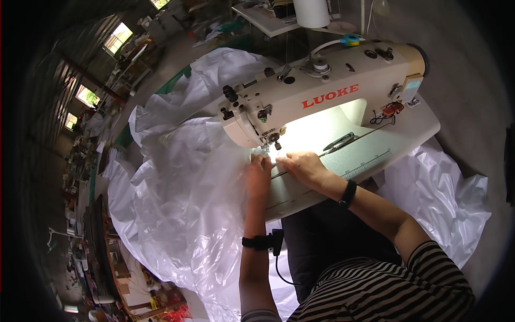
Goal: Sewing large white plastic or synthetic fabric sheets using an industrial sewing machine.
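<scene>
the crinkled, glossy white plastic sheeting [171,198] lies left of our grip, its long spread running away from us. our left hand [258,173] is nearer it than our right hand [307,167]. our 2 hands bend inward, close together, just beside the needle end of the smooth, cream-coloured sewing machine [300,86]; we cannot tell whether they pinch anything.

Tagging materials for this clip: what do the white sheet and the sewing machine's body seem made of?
White sheet: probably plastic film, glossy, from its crisp creases and bright highlights.
Sewing machine's body: likely painted metal, satin; an even pale coating suggests this but hides what's beneath.
</scene>
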Demonstrator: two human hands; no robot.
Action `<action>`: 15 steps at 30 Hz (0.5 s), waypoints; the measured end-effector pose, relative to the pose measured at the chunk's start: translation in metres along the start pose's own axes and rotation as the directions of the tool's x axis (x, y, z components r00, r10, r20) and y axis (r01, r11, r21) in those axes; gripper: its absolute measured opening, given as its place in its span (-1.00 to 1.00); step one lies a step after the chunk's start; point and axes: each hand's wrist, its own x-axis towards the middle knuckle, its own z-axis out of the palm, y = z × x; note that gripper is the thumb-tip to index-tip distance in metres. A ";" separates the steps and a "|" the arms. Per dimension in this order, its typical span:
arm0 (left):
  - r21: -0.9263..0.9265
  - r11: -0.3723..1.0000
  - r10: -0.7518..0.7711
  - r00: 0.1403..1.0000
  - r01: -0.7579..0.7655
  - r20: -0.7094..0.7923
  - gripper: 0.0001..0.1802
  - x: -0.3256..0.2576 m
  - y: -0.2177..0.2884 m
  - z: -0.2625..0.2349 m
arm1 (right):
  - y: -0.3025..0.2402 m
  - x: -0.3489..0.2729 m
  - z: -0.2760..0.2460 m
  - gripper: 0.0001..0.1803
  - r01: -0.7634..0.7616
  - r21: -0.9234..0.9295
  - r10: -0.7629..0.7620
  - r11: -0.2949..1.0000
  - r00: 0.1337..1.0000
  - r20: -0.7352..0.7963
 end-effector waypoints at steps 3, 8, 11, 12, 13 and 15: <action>-0.149 0.986 -0.078 0.997 0.075 -0.013 -0.83 -0.005 0.001 -0.001 | -0.002 -0.001 0.002 -0.84 -0.038 -0.017 0.039 0.999 0.998 0.048; -0.367 0.930 -0.006 0.999 0.018 0.032 -0.89 -0.003 -0.012 -0.002 | -0.004 0.004 0.006 -0.82 -0.043 -0.021 0.044 0.999 0.999 0.014; -0.397 0.916 -0.029 0.996 0.058 0.080 -0.89 0.009 -0.025 0.006 | -0.003 0.008 0.007 -0.86 -0.037 -0.008 0.037 0.999 0.999 0.003; -0.445 0.894 -0.013 0.997 0.046 0.076 -0.88 0.013 -0.030 0.010 | -0.002 0.010 0.007 -0.88 -0.045 0.000 0.045 0.999 0.998 0.035; -0.470 0.882 0.003 0.997 0.036 0.082 -0.88 0.017 -0.035 0.014 | -0.001 0.012 0.007 -0.89 -0.047 0.010 0.046 0.999 0.998 0.037; -0.492 0.870 0.016 0.997 0.021 0.071 -0.89 0.022 -0.045 0.020 | -0.001 0.017 0.007 -0.87 -0.073 -0.004 0.073 0.997 0.993 0.095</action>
